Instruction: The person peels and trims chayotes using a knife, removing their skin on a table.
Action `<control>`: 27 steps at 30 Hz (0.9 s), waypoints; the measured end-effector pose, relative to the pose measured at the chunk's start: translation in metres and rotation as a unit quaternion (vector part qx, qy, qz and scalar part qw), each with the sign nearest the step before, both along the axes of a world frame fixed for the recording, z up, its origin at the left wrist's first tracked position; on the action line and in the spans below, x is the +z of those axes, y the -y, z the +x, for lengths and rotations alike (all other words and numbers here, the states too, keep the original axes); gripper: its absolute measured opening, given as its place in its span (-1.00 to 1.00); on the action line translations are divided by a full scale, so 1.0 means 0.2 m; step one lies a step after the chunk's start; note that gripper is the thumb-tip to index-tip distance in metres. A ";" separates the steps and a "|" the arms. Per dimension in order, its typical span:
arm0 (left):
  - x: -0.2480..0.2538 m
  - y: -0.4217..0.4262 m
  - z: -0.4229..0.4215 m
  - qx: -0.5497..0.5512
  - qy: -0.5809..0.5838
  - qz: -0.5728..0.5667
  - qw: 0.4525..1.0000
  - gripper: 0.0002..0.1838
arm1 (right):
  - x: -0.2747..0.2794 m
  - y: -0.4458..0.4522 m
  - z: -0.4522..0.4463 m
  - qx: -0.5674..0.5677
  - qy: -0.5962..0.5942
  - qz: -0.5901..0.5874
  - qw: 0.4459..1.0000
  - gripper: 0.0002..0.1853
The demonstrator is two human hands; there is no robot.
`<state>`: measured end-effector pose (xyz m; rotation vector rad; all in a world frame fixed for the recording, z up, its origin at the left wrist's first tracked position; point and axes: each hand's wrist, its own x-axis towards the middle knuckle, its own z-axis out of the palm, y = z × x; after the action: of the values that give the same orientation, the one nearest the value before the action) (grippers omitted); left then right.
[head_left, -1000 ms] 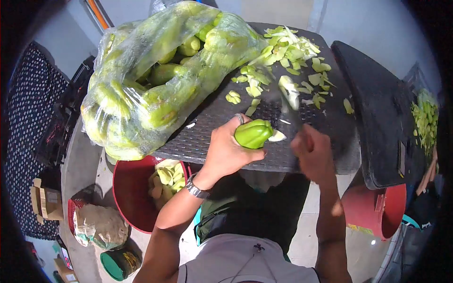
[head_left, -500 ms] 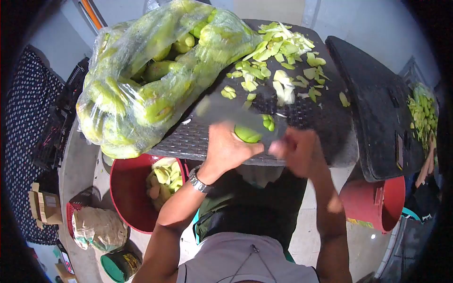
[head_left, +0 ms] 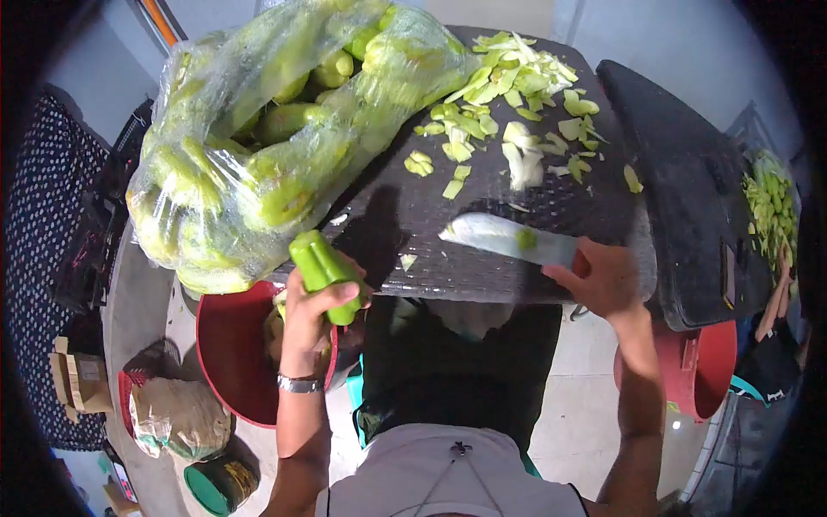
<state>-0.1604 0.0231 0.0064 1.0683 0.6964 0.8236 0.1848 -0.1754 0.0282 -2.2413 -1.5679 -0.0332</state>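
Observation:
My left hand (head_left: pixel 320 302) is closed around a green, ridged vegetable that looks like a chayote (head_left: pixel 322 267), held above the red bucket at the table's near edge. My right hand (head_left: pixel 607 274) grips a broad-bladed knife (head_left: pixel 495 235) over the near part of the black table (head_left: pixel 388 250). Its blade points left, and a small green piece (head_left: pixel 526 239) shows against it. Further back lie pale green peelings (head_left: pixel 517 73) and several scattered scraps. To the left, a large clear plastic bag (head_left: pixel 215 172) holds many green vegetables.
Below the table on the left, a red bucket (head_left: pixel 233 353) has pale pieces in it. Another red bucket (head_left: pixel 689 370) stands at the right, under a black board (head_left: pixel 689 189). A sack (head_left: pixel 179 416) and a green-lidded tub (head_left: pixel 209 488) are lower left. Another person's arm (head_left: pixel 782 289) shows far right.
My hands have moved apart. The left carried the green chayote left and down to above the bucket; the right moved right with the knife, now lower over the table.

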 end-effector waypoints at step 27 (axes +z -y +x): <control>-0.06 0.13 -0.08 0.020 0.034 -0.069 0.997 -0.51 | 0.32 -0.14 0.10 -0.120 -0.380 0.137 0.907 -0.36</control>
<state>-0.1769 -0.0030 -0.0049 0.9017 0.7093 0.8307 0.2044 -0.1471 0.0916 -1.8639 -0.8069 0.4666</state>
